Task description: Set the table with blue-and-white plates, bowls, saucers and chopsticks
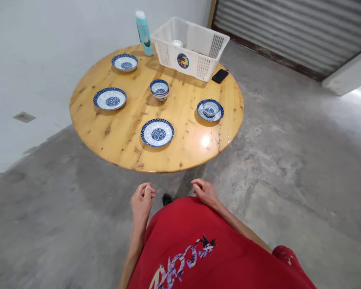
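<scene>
I stand a step back from a round wooden table. My left hand and my right hand hang low in front of my red shirt, below the table's near edge. Both have their fingers curled inward and nothing shows in them. On the table lie three blue-and-white plates: one near me, one at the left, one at the far left. A small stack of bowls stands in the middle. At the right, a bowl sits on a plate.
A white plastic basket stands at the table's far side with a white cup inside. A teal bottle stands left of it, a black phone right of it. Concrete floor lies all round; a roller shutter is behind.
</scene>
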`<state>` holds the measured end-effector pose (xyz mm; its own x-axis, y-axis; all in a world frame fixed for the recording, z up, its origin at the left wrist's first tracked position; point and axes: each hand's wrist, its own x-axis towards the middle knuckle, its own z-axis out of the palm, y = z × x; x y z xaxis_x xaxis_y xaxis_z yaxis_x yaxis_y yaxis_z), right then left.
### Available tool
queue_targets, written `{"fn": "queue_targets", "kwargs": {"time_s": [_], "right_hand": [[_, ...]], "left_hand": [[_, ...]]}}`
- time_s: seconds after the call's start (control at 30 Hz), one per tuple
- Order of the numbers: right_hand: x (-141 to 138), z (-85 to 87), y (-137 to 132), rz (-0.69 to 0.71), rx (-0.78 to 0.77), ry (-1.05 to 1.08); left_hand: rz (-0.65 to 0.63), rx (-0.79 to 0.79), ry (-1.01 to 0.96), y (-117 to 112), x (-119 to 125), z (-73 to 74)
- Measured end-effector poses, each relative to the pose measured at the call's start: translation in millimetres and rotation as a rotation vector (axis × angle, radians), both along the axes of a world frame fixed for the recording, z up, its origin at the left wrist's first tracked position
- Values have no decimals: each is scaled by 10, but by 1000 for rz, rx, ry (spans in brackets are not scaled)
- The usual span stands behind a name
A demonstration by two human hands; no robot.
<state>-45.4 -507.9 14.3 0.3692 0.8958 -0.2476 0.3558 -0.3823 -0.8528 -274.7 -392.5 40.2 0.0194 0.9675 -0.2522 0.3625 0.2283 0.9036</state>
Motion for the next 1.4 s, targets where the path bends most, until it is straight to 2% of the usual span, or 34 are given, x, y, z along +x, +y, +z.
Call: {"fn": "queue_targets", "kwargs": {"time_s": [0.17, 0.33, 0.43, 0.57, 0.7, 0.8, 0.9, 1.13, 1.27, 1.4], "right_hand": [[-429, -15, 180, -16, -17, -9], [-711, -7, 222, -83, -57, -32], [-777, 33, 188, -126, -89, -39], [-787, 93, 174, -184, -138, -49], [-767, 44, 325, -172, -162, -45], [-712, -34, 590, -114, -163, -17], [-619, -50, 932, -86, -135, 2], [-342, 8, 1575, -144, -75, 153], [-64, 49, 1940, -195, -10, 217], [325, 208, 2500, -237, 79, 209]], "left_hand": [[-44, -12, -14, 231, -385, -40], [-134, -51, -22, 448, -594, -72], [-182, -66, -53, 579, -582, -84], [-248, -74, -116, 770, -423, -92], [-252, -69, -152, 952, -277, -129], [-232, -73, -131, 1068, -255, -132], [-200, -72, -68, 1198, -284, -72], [-133, -73, 47, 1641, -218, 35], [-117, -102, 31, 1919, -48, 59], [-128, -67, 8, 2326, 142, 161]]}}
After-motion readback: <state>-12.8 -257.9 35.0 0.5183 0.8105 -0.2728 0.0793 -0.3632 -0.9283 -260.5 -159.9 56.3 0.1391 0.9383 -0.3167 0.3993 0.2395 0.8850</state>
